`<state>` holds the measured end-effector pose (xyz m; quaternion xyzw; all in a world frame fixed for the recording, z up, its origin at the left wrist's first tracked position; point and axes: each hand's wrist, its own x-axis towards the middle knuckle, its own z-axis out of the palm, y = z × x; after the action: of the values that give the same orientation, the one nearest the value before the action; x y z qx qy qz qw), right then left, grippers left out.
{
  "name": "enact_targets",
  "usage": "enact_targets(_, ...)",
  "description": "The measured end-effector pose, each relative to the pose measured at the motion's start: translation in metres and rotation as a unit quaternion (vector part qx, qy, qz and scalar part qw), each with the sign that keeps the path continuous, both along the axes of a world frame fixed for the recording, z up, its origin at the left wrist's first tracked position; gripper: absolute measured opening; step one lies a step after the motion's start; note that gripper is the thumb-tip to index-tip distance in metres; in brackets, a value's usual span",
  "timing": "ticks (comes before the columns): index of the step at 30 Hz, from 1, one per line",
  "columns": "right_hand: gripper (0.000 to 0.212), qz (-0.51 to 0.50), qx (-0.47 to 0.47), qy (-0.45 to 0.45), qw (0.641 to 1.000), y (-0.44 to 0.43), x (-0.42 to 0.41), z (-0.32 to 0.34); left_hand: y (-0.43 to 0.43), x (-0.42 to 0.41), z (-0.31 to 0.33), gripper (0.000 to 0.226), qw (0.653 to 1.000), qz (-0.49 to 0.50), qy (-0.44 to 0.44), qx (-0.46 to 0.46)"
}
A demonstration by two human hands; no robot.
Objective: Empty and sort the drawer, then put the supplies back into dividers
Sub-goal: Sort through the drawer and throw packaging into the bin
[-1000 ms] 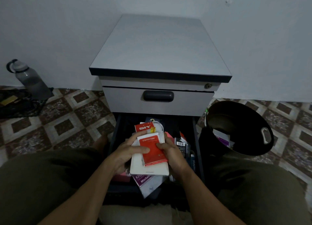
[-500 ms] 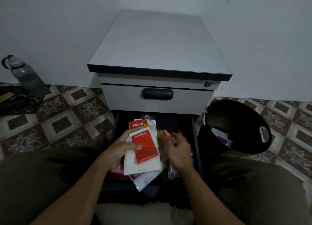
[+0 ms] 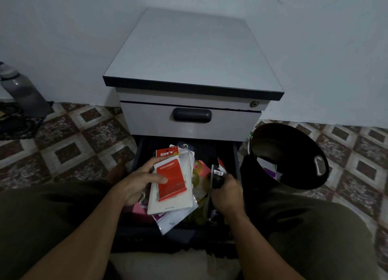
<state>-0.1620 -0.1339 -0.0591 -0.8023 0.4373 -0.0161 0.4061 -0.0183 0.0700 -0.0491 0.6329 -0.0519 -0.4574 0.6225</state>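
A stack of stationery packets [image 3: 172, 187] is held above the open drawer [image 3: 236, 160] by the left hand [image 3: 134, 185]; the thumb is laid across the red top packet, and the other fingers are curled round its edge. A dark labelled item [image 3: 218, 174] is gripped by the right hand [image 3: 226, 195] at the drawer's right side.

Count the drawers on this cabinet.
2: the closed drawer up top, and the open drawer pulled out below it. Any lower ones would be hidden.
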Motion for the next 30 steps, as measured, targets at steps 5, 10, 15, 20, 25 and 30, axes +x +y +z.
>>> enact_targets(5, 0.081, 0.053, 0.021, 0.062, 0.996, 0.011, 0.000, -0.006, 0.001, 0.001, -0.002, 0.066, 1.000, -0.001, 0.012, 0.001)
enact_targets(10, 0.104, 0.088, -0.015, 0.125, 0.988, 0.015, 0.001, -0.011, 0.000, 0.000, -0.003, 0.065, 1.000, -0.003, 0.011, 0.007)
enact_targets(15, 0.088, 0.052, 0.012, 0.097, 0.994, 0.015, 0.003, -0.011, -0.001, 0.000, -0.004, 0.066, 1.000, -0.007, 0.011, 0.018)
enact_targets(20, 0.055, -0.037, 0.000, 0.000, 0.999, 0.008, 0.003, -0.007, -0.003, -0.002, 0.000, 0.067, 1.000, -0.007, 0.004, 0.026)
enact_targets(25, 0.043, -0.077, 0.031, -0.053, 0.995, 0.002, 0.004, 0.007, -0.003, -0.003, 0.001, 0.067, 0.999, -0.005, 0.002, 0.031)
enact_targets(30, 0.027, -0.146, 0.154, -0.147, 0.966, -0.019, 0.010, 0.022, -0.003, -0.002, -0.001, 0.067, 0.999, -0.003, 0.004, 0.033)
